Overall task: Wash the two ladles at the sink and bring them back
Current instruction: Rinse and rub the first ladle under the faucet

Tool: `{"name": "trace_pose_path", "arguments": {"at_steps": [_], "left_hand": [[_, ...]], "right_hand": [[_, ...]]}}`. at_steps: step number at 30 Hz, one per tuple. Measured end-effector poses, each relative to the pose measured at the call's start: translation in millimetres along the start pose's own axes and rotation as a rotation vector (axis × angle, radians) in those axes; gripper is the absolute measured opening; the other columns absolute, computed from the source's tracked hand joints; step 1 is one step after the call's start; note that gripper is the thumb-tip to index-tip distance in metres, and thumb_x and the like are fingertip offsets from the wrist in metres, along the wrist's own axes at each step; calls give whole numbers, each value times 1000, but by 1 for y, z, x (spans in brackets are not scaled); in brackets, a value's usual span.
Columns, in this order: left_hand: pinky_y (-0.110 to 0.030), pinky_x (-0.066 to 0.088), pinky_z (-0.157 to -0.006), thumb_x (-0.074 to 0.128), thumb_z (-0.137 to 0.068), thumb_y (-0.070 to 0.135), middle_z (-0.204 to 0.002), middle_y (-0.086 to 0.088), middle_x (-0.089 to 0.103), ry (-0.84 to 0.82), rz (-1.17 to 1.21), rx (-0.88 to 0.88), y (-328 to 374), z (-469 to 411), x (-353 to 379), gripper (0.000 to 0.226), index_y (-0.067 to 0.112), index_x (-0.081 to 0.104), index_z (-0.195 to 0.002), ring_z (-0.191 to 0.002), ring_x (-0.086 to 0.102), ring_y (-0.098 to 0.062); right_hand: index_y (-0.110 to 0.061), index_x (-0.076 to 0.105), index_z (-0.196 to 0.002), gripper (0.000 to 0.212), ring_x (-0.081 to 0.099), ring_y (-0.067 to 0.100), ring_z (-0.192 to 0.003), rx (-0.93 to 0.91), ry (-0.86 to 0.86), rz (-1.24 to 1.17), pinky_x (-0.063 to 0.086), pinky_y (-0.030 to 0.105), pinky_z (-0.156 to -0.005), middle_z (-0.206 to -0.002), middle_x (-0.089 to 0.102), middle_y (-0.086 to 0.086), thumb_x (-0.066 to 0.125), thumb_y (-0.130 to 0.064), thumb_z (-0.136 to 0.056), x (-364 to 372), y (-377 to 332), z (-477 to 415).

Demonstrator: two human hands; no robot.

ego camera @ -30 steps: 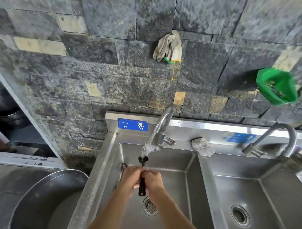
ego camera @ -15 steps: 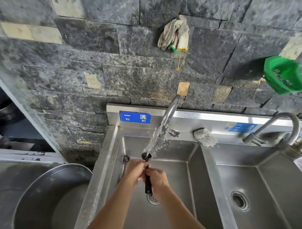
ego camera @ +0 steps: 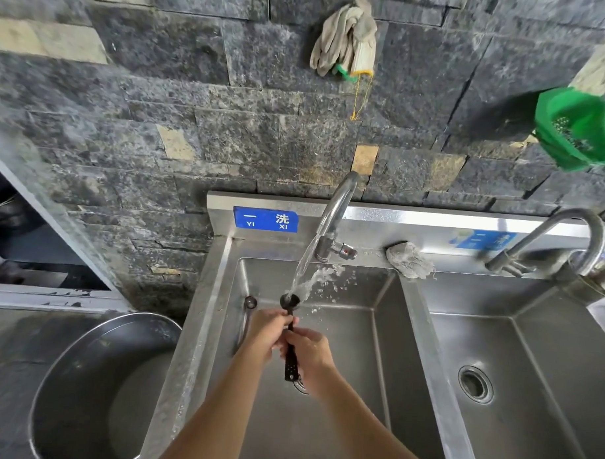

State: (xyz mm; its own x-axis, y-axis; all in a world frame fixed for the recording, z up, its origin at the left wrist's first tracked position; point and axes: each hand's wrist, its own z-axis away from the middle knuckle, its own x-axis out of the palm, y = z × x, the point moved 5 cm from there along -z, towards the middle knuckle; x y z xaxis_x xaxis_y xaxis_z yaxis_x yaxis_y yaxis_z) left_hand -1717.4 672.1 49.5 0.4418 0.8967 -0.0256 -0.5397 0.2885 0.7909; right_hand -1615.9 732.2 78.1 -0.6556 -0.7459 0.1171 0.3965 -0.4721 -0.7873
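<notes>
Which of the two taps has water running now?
The left tap, above the basin with the hands. Its stream falls on the black ladle. The right tap is dry.

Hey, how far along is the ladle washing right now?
Nothing looks finished yet. In hand: both hands, left and right, hold the black ladle with its bowl under the tap's stream. Left: the steel ladle leaning in the left basin, then carrying both back.

Dark stone-tile wall (ego camera: 160, 128), gloves (ego camera: 345, 42) hanging.
</notes>
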Motion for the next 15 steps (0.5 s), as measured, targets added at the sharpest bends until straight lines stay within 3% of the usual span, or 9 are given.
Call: {"name": "trace_pose_path", "arguments": {"at_steps": [2, 4, 8, 15], "left_hand": [[-19, 33, -28, 63, -86, -4, -75, -12, 75, -6, 34, -11, 1, 0, 1, 13, 4, 70, -79, -32, 54, -14], [-24, 41, -34, 62, -88, -3, -75, -9, 78, -9, 53, -25, 1, 1, 1, 9, 2, 69, -91, -47, 66, -19], [-29, 47, -44, 62, -88, -2, -78, -8, 79, -5, 59, -31, 0, 0, 2, 12, 2, 67, -98, -64, 72, -26], [-26, 41, -38, 62, -88, -3, -77, -8, 79, 14, 50, -29, 0, 0, 0, 11, 2, 69, -96, -53, 66, -21]], "right_hand": [[-2, 76, -77, 19, 56, 14, -47, -4, 6, 39, 49, 23, -52, -58, 72, 6, 64, 0, -92, -2, 0, 0], [-2, 78, -83, 13, 57, 15, -52, -17, 9, 78, 49, 28, -59, -63, 73, 7, 67, -3, -89, -3, 0, 1], [-10, 78, -74, 17, 58, 16, -55, -40, 5, 123, 49, 30, -62, -60, 74, 4, 67, -4, -84, -4, -2, 0], [-13, 81, -89, 10, 67, 15, -57, -36, 38, 175, 56, 30, -61, -74, 79, 10, 74, -16, -83, -7, 3, -3]]}}
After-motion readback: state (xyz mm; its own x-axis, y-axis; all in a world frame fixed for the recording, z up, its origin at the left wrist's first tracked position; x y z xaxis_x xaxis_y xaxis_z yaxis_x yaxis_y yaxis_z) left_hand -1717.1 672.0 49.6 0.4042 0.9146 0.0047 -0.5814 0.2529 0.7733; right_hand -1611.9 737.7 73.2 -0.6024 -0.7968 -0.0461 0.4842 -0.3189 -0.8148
